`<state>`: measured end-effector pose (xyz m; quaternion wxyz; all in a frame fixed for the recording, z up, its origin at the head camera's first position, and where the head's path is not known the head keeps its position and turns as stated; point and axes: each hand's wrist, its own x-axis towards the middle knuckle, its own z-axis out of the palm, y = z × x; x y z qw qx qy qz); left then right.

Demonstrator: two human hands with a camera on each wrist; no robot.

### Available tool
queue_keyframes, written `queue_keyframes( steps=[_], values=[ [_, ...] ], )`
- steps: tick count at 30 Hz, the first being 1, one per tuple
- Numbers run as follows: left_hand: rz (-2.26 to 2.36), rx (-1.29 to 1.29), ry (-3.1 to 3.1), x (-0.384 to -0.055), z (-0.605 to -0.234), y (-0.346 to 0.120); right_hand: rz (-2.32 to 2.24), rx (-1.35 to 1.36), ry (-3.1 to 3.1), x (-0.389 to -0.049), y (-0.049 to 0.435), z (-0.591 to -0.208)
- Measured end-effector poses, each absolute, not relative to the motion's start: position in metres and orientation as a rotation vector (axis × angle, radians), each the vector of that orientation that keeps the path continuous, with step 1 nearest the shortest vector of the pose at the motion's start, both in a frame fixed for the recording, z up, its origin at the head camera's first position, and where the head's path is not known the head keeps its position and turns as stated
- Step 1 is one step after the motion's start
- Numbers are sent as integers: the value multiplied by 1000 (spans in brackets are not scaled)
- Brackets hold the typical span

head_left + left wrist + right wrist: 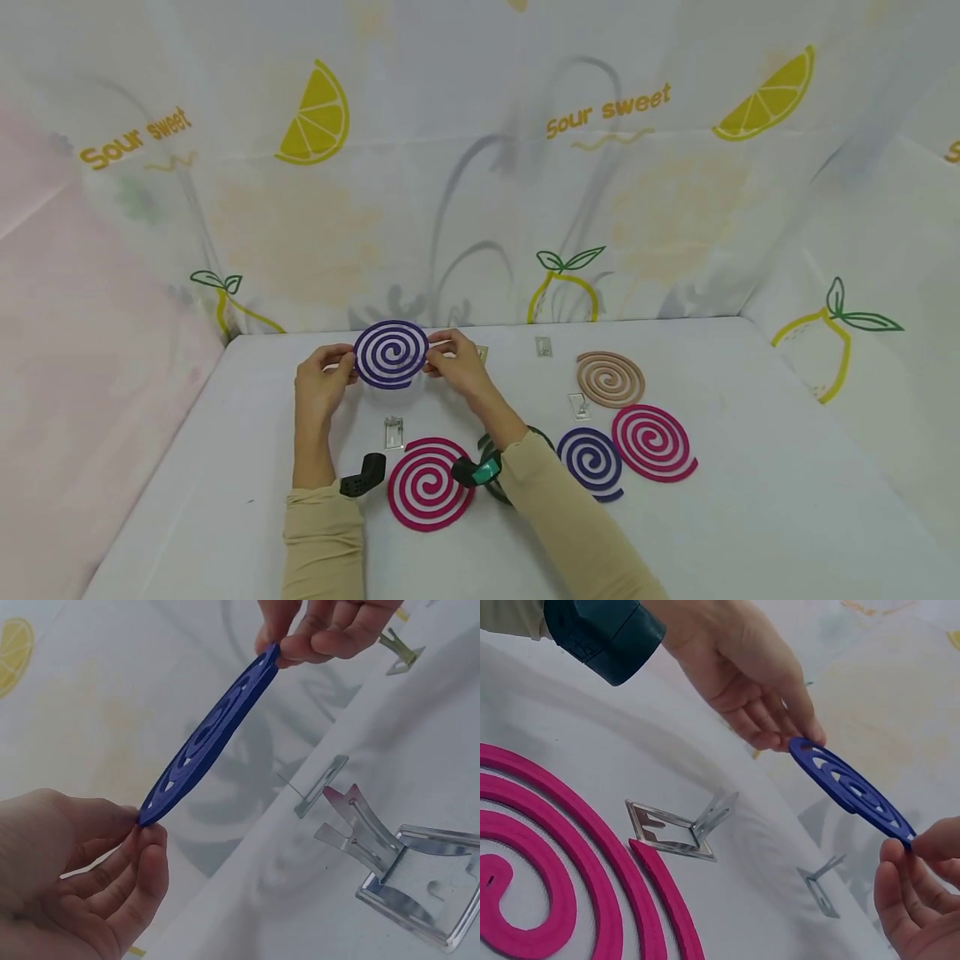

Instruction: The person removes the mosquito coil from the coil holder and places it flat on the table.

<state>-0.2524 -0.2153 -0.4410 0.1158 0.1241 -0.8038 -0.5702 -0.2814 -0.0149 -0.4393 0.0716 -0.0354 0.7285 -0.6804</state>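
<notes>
A purple-blue mosquito coil (392,350) is held up above the far part of the table. My left hand (321,383) pinches its left edge between thumb and fingers, and my right hand (459,364) pinches the right edge. Both wrist views show the coil (210,739) nearly edge-on, tilted, with its spiral rings whole. Below it on the table lies a metal coil stand (393,433), whose raised prongs show in the left wrist view. Just behind my right hand, a gold-coloured stand (482,355) is partly hidden.
Near my forearms lies a magenta coil (430,481); a dark green coil (542,433) is partly covered by my right arm. Rightward are a blue coil (591,461), another magenta coil (651,440) and a tan coil (609,379). Two silver stands (579,407) lie near them. A printed cloth hangs behind.
</notes>
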Motion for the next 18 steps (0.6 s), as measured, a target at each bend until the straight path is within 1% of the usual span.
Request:
queue_keyframes(
  steps=[11,18],
  values=[
    [-1620,224,-2493,-247,-435,-226,-2040,-118,2163,-278,-15,-440],
    [-1610,249,-2531,-241,-433,-236,-2030,-172,2160,-276,-19,-437]
  ],
)
